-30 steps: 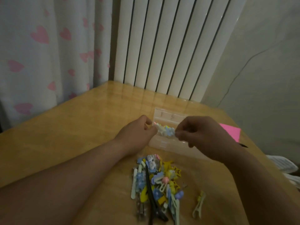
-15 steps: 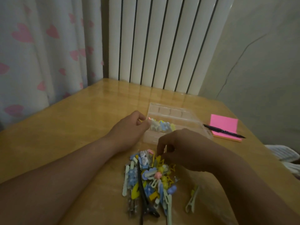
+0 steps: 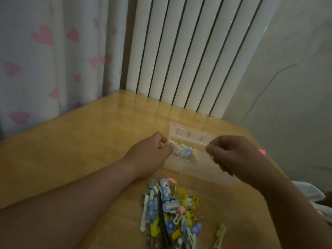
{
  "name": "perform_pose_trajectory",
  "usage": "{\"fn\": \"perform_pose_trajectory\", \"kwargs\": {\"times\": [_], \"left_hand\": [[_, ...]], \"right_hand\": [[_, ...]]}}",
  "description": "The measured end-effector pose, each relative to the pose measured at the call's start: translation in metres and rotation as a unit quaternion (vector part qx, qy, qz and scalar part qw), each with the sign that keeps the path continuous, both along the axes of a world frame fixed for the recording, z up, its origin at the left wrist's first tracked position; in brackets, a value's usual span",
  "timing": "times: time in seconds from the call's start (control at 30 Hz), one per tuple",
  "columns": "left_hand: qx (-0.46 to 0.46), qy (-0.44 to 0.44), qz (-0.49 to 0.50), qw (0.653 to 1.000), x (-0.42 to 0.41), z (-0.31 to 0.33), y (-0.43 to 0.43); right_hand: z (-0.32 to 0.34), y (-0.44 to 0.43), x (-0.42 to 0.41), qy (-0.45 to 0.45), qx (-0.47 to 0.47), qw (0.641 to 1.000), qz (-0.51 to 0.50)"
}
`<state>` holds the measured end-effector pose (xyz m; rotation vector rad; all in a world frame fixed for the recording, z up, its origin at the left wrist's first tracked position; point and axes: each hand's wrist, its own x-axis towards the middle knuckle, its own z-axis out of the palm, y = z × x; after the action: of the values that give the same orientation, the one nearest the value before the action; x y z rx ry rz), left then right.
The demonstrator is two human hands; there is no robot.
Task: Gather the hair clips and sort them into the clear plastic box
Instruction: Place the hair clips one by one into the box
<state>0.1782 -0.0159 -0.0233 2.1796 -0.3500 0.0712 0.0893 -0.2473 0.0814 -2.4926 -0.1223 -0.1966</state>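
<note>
Wooden and glossy, the surface (image 3: 89,150) carries a clear plastic box (image 3: 188,131) set near its far corner, seen from the head camera in dim light. Inside the box lies a short row of hair clips (image 3: 186,152) in white, pale blue and yellow, running across its left and middle part.

The person's left grip (image 3: 152,155) sits at the box's left end, thumb and forefinger pinching the near end of that row. The right grip (image 3: 231,157) hangs over the box's right side with the fingers curled and the thumb pressed to the forefinger; in the blur one cannot tell whether it pinches a clip or nothing.

Closer to the camera, between the two forearms, a loose heap of hair clips (image 3: 170,209) rests on the surface, a jumble of blue, yellow, pink and pale green. A long black clip (image 3: 162,218) lies lengthwise through the heap. One pale green clip (image 3: 220,234) lies by itself just right of the heap.

A corner of a bright pink sticky note (image 3: 262,151) shows past the right wrist. Behind the surface stand a white ribbed radiator (image 3: 188,60) and a white curtain (image 3: 45,60) printed with pink hearts.
</note>
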Motion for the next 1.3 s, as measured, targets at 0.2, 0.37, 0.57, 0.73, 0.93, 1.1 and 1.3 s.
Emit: {"fn": "perform_pose_trajectory", "kwargs": {"times": [0.2, 0.37, 0.57, 0.73, 0.93, 1.1, 1.3], "left_hand": [[0.006, -0.003, -0.001, 1.0, 0.002, -0.001, 0.001], [0.006, -0.007, -0.002, 1.0, 0.001, -0.003, 0.001], [0.019, -0.01, -0.005, 1.0, -0.001, -0.001, 0.001], [0.022, -0.006, -0.002, 1.0, -0.002, 0.0, -0.001], [0.025, -0.002, -0.002, 1.0, -0.007, 0.008, 0.001], [0.022, -0.007, 0.004, 1.0, -0.01, 0.014, -0.001], [0.006, -0.012, 0.003, 1.0, -0.012, 0.013, 0.001]], "right_hand": [[0.003, -0.007, 0.06, 0.046, -0.057, 0.992, -0.101], [-0.012, -0.005, 0.095, 0.131, -0.153, 0.966, -0.163], [-0.018, 0.005, 0.105, 0.136, -0.17, 0.957, -0.193], [-0.021, -0.004, 0.093, 0.066, -0.134, 0.968, -0.203], [-0.013, 0.003, 0.016, -0.071, 0.0, 0.995, -0.076], [-0.026, 0.026, -0.015, 0.061, -0.066, 0.992, 0.086], [-0.029, 0.029, -0.012, 0.087, -0.152, 0.977, 0.125]]}}
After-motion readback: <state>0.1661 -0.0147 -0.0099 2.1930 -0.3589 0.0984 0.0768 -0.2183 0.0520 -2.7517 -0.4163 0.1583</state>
